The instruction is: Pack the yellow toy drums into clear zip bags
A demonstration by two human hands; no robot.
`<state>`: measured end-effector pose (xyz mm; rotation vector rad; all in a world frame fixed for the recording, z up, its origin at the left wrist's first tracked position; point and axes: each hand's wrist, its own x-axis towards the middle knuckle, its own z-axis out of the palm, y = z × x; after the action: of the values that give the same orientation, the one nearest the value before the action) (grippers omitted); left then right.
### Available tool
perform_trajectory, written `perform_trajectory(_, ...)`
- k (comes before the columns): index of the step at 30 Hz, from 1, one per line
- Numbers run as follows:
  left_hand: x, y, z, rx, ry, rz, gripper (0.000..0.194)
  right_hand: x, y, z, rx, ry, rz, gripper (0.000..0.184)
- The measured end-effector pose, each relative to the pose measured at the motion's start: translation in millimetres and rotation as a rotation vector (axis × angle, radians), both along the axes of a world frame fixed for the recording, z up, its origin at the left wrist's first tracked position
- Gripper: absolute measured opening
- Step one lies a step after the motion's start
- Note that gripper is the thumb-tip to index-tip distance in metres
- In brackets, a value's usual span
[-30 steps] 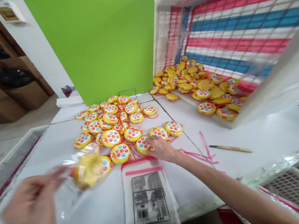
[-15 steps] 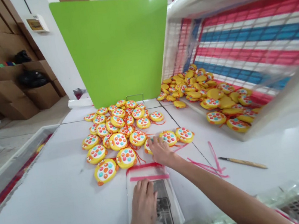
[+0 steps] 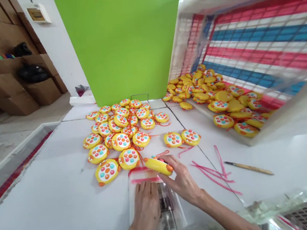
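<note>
My right hand (image 3: 183, 180) is closed on a yellow duck-shaped toy (image 3: 158, 166) with coloured round buttons. It holds the toy tilted on its side, just above the top end of a clear plastic bag (image 3: 143, 180). An orange cord (image 3: 163, 153) lies behind this toy. My left hand (image 3: 147, 203) lies over the bag with its fingers stretched forward. The bag has pink strips across its top and dark print below, partly covered by that hand. Many matching toys (image 3: 121, 141) are heaped beyond the bag, and two toys (image 3: 172, 139) sit beside each other to the right.
Pink strips (image 3: 215, 175) and a wooden-handled tool (image 3: 249, 168) lie at the right of the white table (image 3: 52, 209). A crate on its side (image 3: 270, 40) spills more toys at the back right. A green board (image 3: 127, 41) stands behind; a tray (image 3: 18, 163) borders the left.
My right hand has lifted a duck toy from the row and brought it nearer, tilting it on edge. My left hand has stayed on the bag. The view has shifted slightly.
</note>
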<state>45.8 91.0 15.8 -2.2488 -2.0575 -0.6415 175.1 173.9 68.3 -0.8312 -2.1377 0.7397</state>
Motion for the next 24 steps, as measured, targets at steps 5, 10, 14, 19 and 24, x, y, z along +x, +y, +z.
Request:
perform_trajectory(5, -9, -6, 4.9, -0.092, -0.268, 0.002, 0.01, 12, -20, -4.7, -0.21, 0.079, -0.061, 0.04)
perform_trajectory(10, -18, -13, 12.8, -0.061, -0.597, 0.124, 0.038, 22, -35, -9.3, -0.295, 0.108, -0.009, 0.037)
perform_trajectory(14, -19, -16, 27.0, 0.025, -0.564, -0.058, 0.038, 21, -48, -18.8, -0.318, 0.102, 0.055, 0.033)
perform_trajectory(19, -13, -20, 33.3, 0.098, -0.513, -0.146, 0.032, 17, -59, -22.3, -0.238, 0.155, -0.032, 0.028)
perform_trajectory(24, -4, -25, 28.5, 0.154, -0.446, -0.121, 0.034, 14, -65, -22.0, -0.213, 0.181, -0.071, 0.022)
